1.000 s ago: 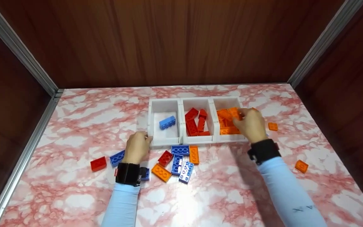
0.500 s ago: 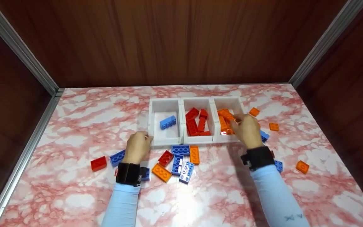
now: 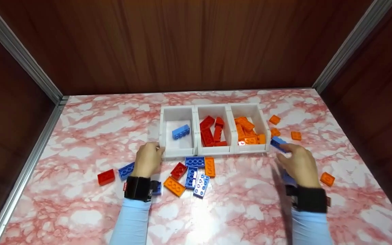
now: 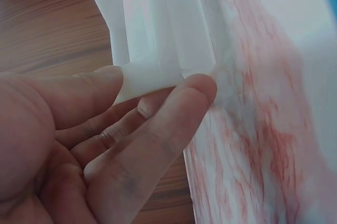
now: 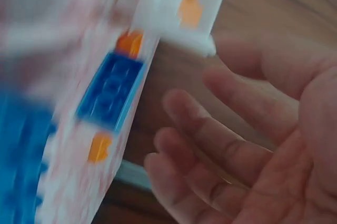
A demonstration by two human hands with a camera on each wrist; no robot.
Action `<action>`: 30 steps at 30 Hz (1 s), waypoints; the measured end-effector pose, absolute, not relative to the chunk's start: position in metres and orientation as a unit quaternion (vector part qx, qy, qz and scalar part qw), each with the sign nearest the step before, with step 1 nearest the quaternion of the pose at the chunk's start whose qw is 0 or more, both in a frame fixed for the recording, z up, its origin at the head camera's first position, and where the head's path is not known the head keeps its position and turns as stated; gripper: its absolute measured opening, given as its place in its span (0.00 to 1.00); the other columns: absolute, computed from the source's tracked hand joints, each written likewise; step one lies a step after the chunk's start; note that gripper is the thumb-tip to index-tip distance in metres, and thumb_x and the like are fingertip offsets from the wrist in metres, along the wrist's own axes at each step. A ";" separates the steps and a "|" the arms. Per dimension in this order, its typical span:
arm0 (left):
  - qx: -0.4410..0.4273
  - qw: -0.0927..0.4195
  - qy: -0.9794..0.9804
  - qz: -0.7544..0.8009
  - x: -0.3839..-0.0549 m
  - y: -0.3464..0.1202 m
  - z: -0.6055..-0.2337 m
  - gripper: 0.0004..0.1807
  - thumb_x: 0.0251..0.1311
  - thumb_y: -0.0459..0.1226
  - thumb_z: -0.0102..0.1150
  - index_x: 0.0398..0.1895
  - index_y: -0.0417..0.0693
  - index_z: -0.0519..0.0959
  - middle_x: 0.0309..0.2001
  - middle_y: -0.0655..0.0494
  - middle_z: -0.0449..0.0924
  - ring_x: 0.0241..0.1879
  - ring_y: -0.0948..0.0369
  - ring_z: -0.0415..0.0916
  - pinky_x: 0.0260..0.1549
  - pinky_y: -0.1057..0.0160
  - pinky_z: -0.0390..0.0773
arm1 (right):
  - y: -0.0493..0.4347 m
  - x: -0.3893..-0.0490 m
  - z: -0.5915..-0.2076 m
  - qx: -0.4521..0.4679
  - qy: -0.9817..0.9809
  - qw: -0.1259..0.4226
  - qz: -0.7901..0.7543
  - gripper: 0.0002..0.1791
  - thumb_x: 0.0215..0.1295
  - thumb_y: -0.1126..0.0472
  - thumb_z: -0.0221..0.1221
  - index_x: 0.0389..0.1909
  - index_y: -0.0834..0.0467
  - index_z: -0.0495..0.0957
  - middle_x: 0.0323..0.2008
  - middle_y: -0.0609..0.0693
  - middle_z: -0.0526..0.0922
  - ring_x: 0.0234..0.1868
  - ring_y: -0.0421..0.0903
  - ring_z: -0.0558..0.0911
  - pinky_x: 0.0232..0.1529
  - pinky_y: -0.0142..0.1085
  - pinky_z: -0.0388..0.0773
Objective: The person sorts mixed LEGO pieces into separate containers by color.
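Observation:
A white three-compartment tray (image 3: 213,152) stands in the middle of the table. At its front left corner my left hand (image 3: 148,160) pinches the rim; in the left wrist view, thumb and forefinger hold the white tray wall (image 4: 158,34). One blue brick (image 3: 181,132) lies in the left compartment, several red bricks (image 3: 208,136) in the middle, several orange bricks (image 3: 244,124) in the right. My right hand (image 3: 299,163) holds nothing, its fingers apart beside a blue brick (image 3: 277,143). Another blue brick (image 3: 288,178) is partly hidden under that hand.
Small orange bricks (image 3: 296,135) lie right of the tray, and one (image 3: 327,179) farther front. Blue, red and orange bricks (image 3: 174,186) cluster before the tray. A red brick (image 3: 106,177) and a blue brick (image 3: 126,170) lie left. Wood panels (image 3: 196,47) enclose the table.
My right hand has left the orange compartment, moving right and toward me to the blue brick. The orange pile lies lower and flatter, and small orange bricks show beside the tray. Left hand unmoved.

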State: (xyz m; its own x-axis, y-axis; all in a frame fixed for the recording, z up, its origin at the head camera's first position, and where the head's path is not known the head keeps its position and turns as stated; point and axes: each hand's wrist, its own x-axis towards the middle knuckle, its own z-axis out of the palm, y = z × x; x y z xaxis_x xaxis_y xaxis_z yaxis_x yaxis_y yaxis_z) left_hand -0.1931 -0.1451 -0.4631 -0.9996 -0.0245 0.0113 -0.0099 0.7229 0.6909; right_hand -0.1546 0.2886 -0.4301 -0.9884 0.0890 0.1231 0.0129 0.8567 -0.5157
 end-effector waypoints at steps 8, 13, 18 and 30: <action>0.013 0.007 -0.927 -0.376 -0.193 -0.146 -0.463 0.11 0.70 0.36 0.56 0.32 0.40 0.82 0.20 0.53 0.76 0.22 0.55 0.74 0.27 0.56 0.74 | 0.317 -0.135 -0.439 -0.049 -0.972 -0.004 0.228 0.27 0.66 0.54 0.63 0.61 0.65 0.75 0.51 0.70 0.79 0.46 0.65 0.79 0.43 0.56 0.76; 0.010 0.010 -0.926 -0.377 -0.192 -0.146 -0.463 0.11 0.70 0.36 0.56 0.32 0.39 0.83 0.20 0.53 0.76 0.21 0.55 0.73 0.26 0.57 0.73 | 0.327 -0.127 -0.448 -0.062 -0.973 -0.052 0.216 0.29 0.67 0.51 0.61 0.62 0.65 0.74 0.53 0.70 0.78 0.46 0.63 0.80 0.41 0.53 0.78; 0.003 0.021 -0.928 -0.371 -0.192 -0.147 -0.464 0.12 0.69 0.36 0.57 0.30 0.39 0.82 0.19 0.53 0.75 0.22 0.55 0.72 0.27 0.57 0.72 | 0.331 -0.122 -0.452 -0.060 -0.972 -0.080 0.212 0.32 0.65 0.48 0.63 0.62 0.65 0.74 0.53 0.70 0.78 0.48 0.63 0.79 0.44 0.56 0.77; 0.015 0.006 -0.928 -0.373 -0.194 -0.145 -0.464 0.11 0.69 0.36 0.57 0.35 0.38 0.84 0.29 0.48 0.82 0.29 0.52 0.78 0.33 0.53 0.77 | 0.327 -0.113 -0.464 -0.044 -0.977 -0.084 0.189 0.28 0.62 0.57 0.67 0.60 0.66 0.75 0.55 0.72 0.76 0.54 0.69 0.76 0.52 0.64 0.71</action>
